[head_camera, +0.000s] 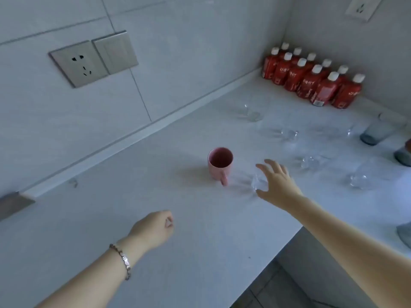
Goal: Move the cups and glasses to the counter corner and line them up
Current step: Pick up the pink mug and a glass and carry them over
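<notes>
A pink mug (219, 166) stands upright in the middle of the white counter (155, 196), handle toward me. Just right of it is a small clear glass (258, 182). My right hand (278, 185) hovers at that glass with fingers and thumb spread on either side of it, wider than the glass. My left hand (153, 227), bracelet on the wrist, is over the near counter with its fingers curled in, holding nothing. More clear glasses (289, 133) (309, 162) (358, 181) are scattered to the right, one nearer the wall (249, 113).
Several red bottles with white caps (311, 78) fill the far counter corner. Blue-tinted tumblers (378, 130) (403, 155) stand at the right edge. A wall socket (82, 63) sits above the backsplash. The counter's front edge (289, 241) drops off at lower right.
</notes>
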`<state>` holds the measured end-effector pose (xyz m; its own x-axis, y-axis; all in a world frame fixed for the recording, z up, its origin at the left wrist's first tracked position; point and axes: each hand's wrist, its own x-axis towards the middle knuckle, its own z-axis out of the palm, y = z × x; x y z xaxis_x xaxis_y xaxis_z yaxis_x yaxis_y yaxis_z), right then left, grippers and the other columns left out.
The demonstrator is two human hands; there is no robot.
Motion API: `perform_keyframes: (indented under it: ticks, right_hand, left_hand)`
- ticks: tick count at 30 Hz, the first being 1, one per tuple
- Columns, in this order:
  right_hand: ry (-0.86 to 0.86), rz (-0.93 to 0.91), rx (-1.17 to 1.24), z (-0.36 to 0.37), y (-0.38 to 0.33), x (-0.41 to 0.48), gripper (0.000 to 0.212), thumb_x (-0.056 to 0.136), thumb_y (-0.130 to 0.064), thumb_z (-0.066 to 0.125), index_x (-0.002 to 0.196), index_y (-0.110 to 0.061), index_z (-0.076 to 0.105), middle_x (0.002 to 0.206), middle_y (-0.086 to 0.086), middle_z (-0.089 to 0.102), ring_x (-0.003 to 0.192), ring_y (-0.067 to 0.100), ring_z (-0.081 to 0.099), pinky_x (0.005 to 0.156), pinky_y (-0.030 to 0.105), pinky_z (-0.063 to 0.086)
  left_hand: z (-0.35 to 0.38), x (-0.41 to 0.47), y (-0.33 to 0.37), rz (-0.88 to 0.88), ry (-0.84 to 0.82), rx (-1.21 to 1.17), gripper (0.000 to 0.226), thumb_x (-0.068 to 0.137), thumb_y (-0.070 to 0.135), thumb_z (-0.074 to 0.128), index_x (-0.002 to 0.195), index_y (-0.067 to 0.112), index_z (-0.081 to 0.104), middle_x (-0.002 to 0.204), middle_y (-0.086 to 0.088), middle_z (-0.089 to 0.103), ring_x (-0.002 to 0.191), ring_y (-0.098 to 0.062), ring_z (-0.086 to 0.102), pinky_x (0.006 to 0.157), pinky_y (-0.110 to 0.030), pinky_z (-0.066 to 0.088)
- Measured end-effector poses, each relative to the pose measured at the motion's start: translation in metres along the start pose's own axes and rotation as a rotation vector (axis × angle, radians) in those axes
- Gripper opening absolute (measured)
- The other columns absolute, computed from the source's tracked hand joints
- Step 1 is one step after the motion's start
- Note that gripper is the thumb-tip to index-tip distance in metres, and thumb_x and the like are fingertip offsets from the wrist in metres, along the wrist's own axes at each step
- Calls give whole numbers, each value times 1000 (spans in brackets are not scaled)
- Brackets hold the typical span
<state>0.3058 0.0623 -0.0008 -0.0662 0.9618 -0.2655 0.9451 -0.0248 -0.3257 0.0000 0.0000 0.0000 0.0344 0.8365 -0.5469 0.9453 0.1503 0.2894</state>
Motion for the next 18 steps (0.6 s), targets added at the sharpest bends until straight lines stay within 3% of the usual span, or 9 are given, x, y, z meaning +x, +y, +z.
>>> perform_keyframes:
  ticks: [2,4,7,11,14,16,18]
  right_hand:
    - [-92,19,-72,-8,20,17,95,75,-29,72,149,-29,13,158,1,5,143,30,15,115,42,24]
    - [-223,17,-74,-8,37,31,105,70,-27,76,150,-30,7,159,3,6,141,31,24,112,41,31]
    - [-240,-8,81,1,53,44,101,66,-16,78,147,-28,20,148,1,30,121,26,51,94,32,47]
    - [-146,8,213,6,59,44,94,59,-19,83,140,-30,36,133,-1,46,111,21,58,89,34,52]
    - [-106,49,231,8,61,39,94,58,-25,84,139,-31,36,131,-3,48,110,21,59,87,35,52]
    - [-76,79,244,7,60,33,93,60,-26,82,140,-33,35,132,-5,46,110,21,58,86,34,52]
    - [-57,101,239,5,58,29,92,62,-27,81,141,-34,32,133,-7,44,112,21,57,82,31,51]
  left_hand:
    - [7,15,7,-8,8,-26,5,88,26,50,88,31,49,101,5,63,108,-18,61,88,-25,45]
    - [8,18,19,-18,6,-5,16,89,26,49,104,27,56,109,5,63,111,-17,60,90,-25,45]
    - [7,32,37,-12,59,10,39,90,29,49,128,22,45,130,2,54,121,-18,53,96,-30,44]
    - [0,65,78,28,234,-184,77,85,35,60,146,15,18,154,-6,25,143,-22,26,115,-35,28]
    - [-8,99,117,76,322,-279,102,76,43,70,148,12,6,159,-8,8,148,-22,7,119,-33,14]
    - [-10,119,136,69,325,-303,110,71,43,74,149,12,4,159,-7,9,147,-22,11,118,-34,17]
    - [-7,132,147,47,310,-333,107,70,38,75,148,12,7,157,-6,16,142,-24,28,112,-35,31]
